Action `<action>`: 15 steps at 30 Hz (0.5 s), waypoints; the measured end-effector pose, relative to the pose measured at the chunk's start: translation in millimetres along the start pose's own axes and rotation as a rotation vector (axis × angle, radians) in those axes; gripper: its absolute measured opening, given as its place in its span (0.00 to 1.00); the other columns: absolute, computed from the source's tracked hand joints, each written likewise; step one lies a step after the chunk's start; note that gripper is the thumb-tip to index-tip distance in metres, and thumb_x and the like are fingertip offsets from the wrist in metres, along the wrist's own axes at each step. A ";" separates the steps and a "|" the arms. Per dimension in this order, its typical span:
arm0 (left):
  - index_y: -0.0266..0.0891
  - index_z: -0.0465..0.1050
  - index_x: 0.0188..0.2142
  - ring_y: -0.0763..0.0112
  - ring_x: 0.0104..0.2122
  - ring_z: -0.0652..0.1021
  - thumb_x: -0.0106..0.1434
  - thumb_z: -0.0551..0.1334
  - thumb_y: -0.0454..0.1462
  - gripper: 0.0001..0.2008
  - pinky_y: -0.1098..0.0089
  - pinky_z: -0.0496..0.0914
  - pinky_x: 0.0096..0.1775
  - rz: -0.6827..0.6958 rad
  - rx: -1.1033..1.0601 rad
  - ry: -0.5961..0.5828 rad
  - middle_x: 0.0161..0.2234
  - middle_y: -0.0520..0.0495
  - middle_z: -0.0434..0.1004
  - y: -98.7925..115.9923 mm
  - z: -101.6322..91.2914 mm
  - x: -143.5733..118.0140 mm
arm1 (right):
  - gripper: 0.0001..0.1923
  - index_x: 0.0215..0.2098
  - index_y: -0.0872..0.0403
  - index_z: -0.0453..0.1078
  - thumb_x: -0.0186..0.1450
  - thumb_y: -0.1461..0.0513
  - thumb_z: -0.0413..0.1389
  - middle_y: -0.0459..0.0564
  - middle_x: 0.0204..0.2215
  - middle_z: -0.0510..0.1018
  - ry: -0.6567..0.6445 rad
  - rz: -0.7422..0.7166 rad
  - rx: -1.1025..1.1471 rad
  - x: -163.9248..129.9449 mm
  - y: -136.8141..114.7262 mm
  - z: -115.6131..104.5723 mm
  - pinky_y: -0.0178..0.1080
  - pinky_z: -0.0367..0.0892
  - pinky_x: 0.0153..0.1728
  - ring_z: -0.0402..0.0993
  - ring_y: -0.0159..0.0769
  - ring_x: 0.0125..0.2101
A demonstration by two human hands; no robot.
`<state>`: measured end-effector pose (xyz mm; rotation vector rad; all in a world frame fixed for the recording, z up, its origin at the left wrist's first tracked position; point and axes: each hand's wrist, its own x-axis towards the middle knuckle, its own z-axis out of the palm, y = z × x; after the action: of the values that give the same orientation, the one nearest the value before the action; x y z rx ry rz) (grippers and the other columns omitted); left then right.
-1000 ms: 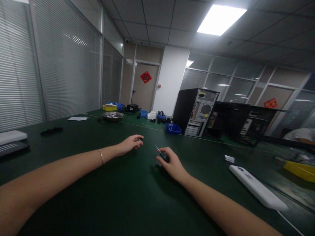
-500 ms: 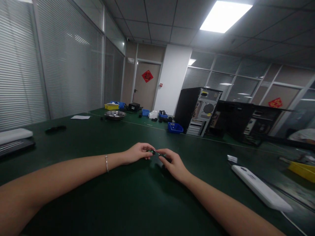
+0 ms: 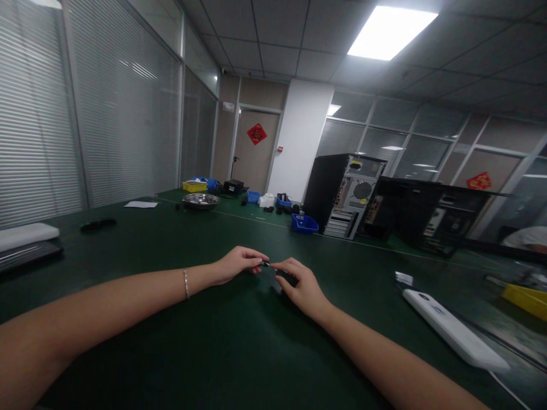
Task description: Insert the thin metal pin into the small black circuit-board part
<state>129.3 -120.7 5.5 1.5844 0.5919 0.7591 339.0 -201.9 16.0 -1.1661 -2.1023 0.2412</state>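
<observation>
Close work, wide margins

The left hand [image 3: 240, 265] pinches a small dark part [image 3: 265, 263] between thumb and fingers; the right hand [image 3: 304, 286] curls around a slim tool [image 3: 289, 278], its thin end pointing at the part. Both are over the green table [image 3: 222, 353], with broad room to either side. Ahead, the blue tray [image 3: 305, 224] and computer tower [image 3: 328, 191] bound the reach; a long white device [image 3: 453, 327] lies well apart at the right. Fingers hide much of the part, and whether the tool's tip touches it cannot be made out. The view's right edge cuts off a yellow bin [image 3: 527, 300].
</observation>
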 end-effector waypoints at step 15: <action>0.34 0.77 0.40 0.72 0.28 0.72 0.55 0.64 0.38 0.14 0.71 0.65 0.32 -0.013 -0.023 0.017 0.30 0.45 0.76 -0.6 1.0 0.2 | 0.18 0.48 0.46 0.71 0.61 0.67 0.55 0.49 0.39 0.73 0.005 0.001 -0.008 -1.2 -0.6 -0.6 0.42 0.67 0.41 0.71 0.39 0.40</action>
<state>130.2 -121.2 4.8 1.5533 0.6037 0.7679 339.4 -203.3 16.1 -1.1709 -2.1001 0.2299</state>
